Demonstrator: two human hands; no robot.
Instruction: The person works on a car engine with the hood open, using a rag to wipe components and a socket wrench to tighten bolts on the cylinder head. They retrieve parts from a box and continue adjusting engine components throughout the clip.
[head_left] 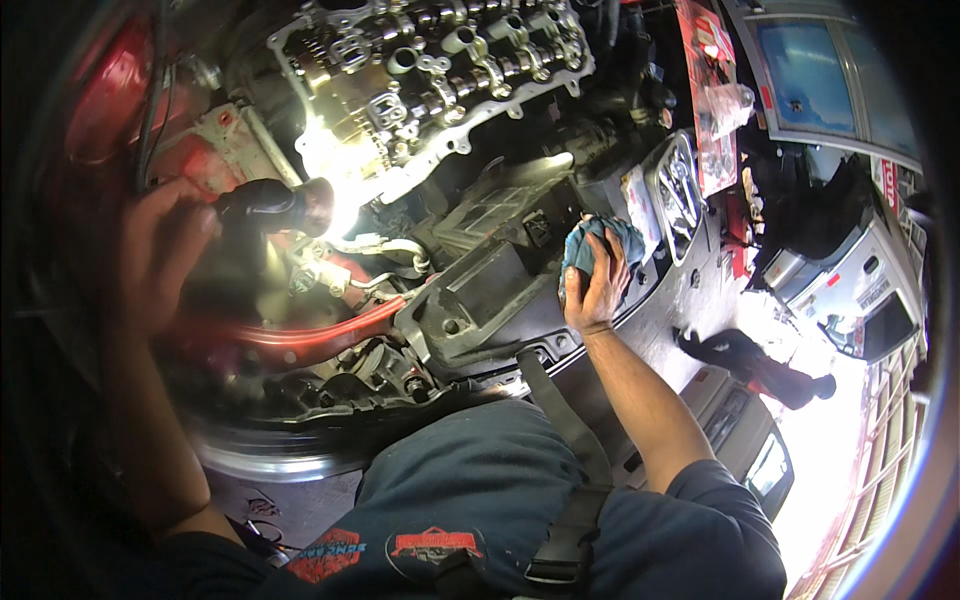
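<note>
My left hand [160, 250] is closed on a black flashlight [262, 207], whose beam glares on the near left corner of an opened engine [455, 85]. Camshafts and a timing chain lie bare on top of that engine. To the right, my right hand [600, 285] has its fingers wrapped over a bunched blue rag [580, 247]. Hand and rag rest at the right end of a black plastic cover [480, 300] along the front of the engine bay. The underside of the rag is hidden.
A red body rail [310, 340] and hoses run below the flashlight. Beyond the rag lie a metal tray [678, 195] and a red-backed panel [708, 100]. On the right are a person in dark clothes [765, 370], a parked car [730, 415] and a silver vehicle [860, 285].
</note>
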